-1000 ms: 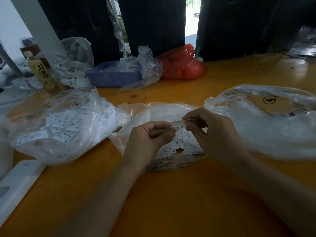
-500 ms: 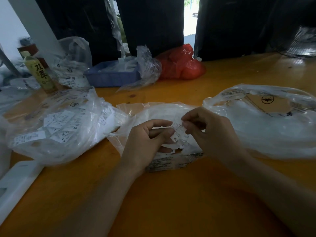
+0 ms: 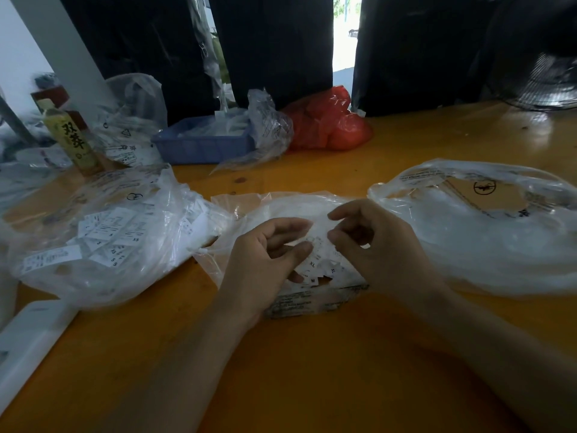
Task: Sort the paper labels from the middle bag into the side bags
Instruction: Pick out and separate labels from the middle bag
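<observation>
Hands [image 3: 321, 245] over middle bag's labels [image 3: 315, 270]

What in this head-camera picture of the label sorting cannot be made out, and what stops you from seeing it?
- Whether the left hand or right hand pinches a label: curled fingers and blur hide it.
- Contents of the right bag: head view, hazy, glaring plastic.
- Most print on labels in the middle bag: too small, partly behind the hands.
- White object: cut off by the left edge.
</observation>
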